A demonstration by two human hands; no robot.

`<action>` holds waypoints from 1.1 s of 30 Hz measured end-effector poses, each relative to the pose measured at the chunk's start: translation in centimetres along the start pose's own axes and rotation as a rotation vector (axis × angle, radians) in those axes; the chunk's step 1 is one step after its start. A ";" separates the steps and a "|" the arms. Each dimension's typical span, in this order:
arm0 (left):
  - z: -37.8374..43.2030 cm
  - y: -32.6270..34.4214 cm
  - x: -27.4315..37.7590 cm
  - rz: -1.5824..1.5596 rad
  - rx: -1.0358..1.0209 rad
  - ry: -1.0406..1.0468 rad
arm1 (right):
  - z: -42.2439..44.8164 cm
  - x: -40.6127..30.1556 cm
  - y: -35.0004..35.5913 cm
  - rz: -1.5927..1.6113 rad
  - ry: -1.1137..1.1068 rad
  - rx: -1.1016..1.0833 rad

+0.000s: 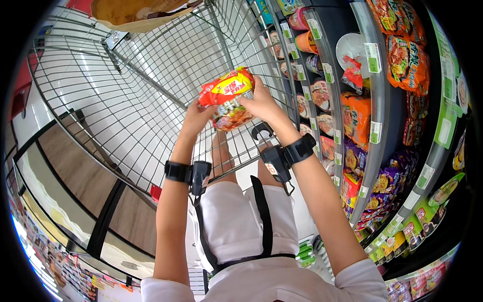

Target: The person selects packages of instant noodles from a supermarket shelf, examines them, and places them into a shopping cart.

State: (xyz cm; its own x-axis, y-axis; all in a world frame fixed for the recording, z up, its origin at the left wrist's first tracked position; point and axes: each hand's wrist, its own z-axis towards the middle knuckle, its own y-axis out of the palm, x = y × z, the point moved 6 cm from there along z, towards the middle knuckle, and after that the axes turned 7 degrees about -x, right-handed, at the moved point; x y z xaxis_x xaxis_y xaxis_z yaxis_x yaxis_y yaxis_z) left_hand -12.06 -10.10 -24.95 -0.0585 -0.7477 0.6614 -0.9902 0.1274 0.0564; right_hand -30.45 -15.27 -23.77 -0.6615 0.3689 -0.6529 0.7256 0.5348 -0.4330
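Both my hands hold a red and yellow plastic packet of instant noodles (pixel 228 99) above the wire shopping cart (pixel 151 94). My left hand (pixel 198 117) grips its lower left end, thumb on the front. At the right end, my right hand (pixel 260 99) has its thumb across the front and fingers behind. The printed front faces up towards me, slightly tilted. Under the packet the cart's metal mesh shows through to the pale floor.
Shelves of noodle packets (pixel 356 119) and cups (pixel 320 94) with price tags run along my right. A white bowl-shaped thing (pixel 351 49) sits among them. At the cart's far end is a brown and tan object (pixel 139 15). Wood-topped display stands (pixel 75 162) are on the left.
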 end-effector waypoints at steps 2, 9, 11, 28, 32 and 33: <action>-1.3 -1.5 1.3 -0.050 0.005 0.057 | -0.6 -0.3 0.3 0.221 -0.045 -0.089; -9.3 -3.7 8.7 -0.284 0.308 0.313 | -8.2 -4.4 -1.4 0.903 -0.124 -0.282; -10.9 -2.2 11.0 -0.237 0.154 0.413 | -11.4 -5.7 -4.0 0.917 -0.216 -0.299; -10.2 36.2 20.4 0.101 -0.554 0.875 | -28.3 16.8 -32.7 1.013 -0.266 0.838; -7.9 45.6 21.0 0.056 -0.605 0.864 | -26.0 20.2 -39.2 0.891 -0.288 0.917; -7.7 48.1 21.6 0.063 -0.631 0.877 | -27.1 21.0 -40.3 0.872 -0.230 0.994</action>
State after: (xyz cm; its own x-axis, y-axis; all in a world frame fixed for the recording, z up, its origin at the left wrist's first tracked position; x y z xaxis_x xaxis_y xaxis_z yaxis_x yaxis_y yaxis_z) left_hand -59.95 -15.08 -2.23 0.2524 -0.0337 0.9670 -0.7300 0.6494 0.2131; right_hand -78.68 -8.47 -3.17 0.0599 0.1166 -0.9914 0.7849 -0.6191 -0.0254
